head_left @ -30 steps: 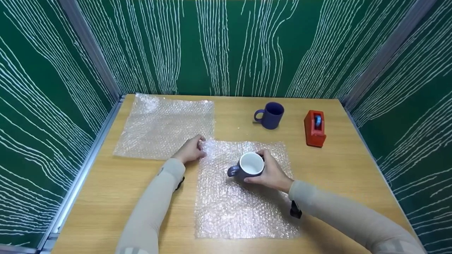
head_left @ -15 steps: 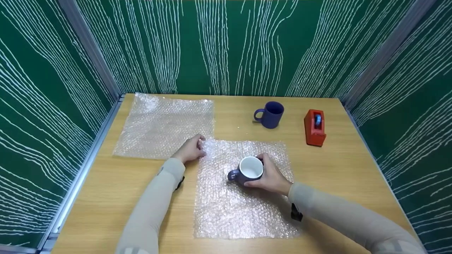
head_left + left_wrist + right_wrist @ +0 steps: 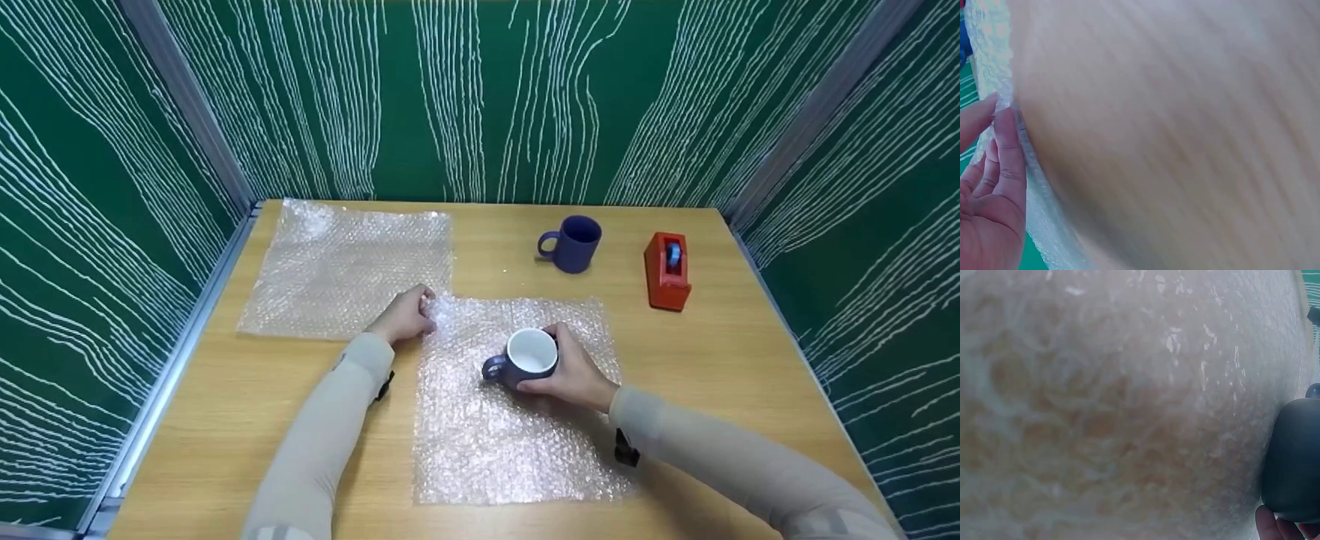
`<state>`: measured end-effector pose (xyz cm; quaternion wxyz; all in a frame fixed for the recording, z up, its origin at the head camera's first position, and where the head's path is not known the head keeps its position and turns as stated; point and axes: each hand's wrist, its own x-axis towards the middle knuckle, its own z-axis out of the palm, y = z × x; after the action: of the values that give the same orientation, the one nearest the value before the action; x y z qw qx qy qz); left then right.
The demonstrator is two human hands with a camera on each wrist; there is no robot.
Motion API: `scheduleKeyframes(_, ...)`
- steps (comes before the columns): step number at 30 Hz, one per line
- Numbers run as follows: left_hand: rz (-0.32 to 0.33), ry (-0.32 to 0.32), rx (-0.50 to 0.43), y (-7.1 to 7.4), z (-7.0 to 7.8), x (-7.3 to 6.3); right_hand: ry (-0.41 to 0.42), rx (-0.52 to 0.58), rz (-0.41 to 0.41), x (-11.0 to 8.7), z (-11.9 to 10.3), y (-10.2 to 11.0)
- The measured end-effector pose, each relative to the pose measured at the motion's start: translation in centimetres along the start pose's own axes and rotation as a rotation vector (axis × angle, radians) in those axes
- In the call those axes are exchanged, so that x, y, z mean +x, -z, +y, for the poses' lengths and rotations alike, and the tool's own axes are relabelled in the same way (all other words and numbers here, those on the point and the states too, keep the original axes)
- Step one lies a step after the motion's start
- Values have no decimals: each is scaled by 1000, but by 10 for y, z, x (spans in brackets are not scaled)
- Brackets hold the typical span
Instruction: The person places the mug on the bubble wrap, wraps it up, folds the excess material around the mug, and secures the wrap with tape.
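Observation:
A dark mug with a white inside (image 3: pixel 531 352) stands over the front sheet of bubble wrap (image 3: pixel 495 450), its handle pointing left. My right hand (image 3: pixel 574 375) grips it from the right side, thumb in front and fingers behind. In the right wrist view the mug's dark side (image 3: pixel 1294 461) shows close over the sheet, fingertips (image 3: pixel 1266 523) at its wall. My left hand (image 3: pixel 405 316) is at the sheet's upper left corner. The left wrist view shows thumb and forefinger (image 3: pixel 1009 129) pinching the edge of the bubble wrap (image 3: pixel 991 50).
Another bubble wrap sheet (image 3: pixel 345 270) lies flat at the back left of the wooden table (image 3: pixel 210 420). A purple mug (image 3: pixel 577 246) stands at the back, left of a red tape dispenser (image 3: pixel 666 274). Green walls with white lines (image 3: pixel 525 97) enclose the table's back and sides.
The mug and my right hand have shifted slightly toward me and a touch left over the sheet. My left hand has stayed at the corner.

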<state>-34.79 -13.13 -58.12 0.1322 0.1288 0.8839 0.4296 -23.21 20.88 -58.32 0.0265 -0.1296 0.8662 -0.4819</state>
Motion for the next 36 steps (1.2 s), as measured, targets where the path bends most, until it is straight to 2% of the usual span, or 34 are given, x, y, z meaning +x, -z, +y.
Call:
scheduleKeyframes(6, 76, -62, 30, 5, 8, 2, 10, -1, 12, 10, 0, 0)
scheduleKeyframes(16, 169, -156, -40, 15, 34, 8, 41, -13, 48, 26, 4, 0)
scheduleKeyframes(19, 161, -154, -75, 17, 43, 8, 39, -19, 57, 30, 4, 0)
scheduleKeyframes(23, 137, -110, -113, 20, 56, 8, 41, -24, 65, 35, 5, 0)
scheduleKeyframes(25, 135, -109, -118, 20, 63, 8, 37, -21, 67, 38, 5, 0)
scheduleKeyframes(36, 132, -222, -91, 12, 101, 7, 33, -32, 77, 47, 8, -1)
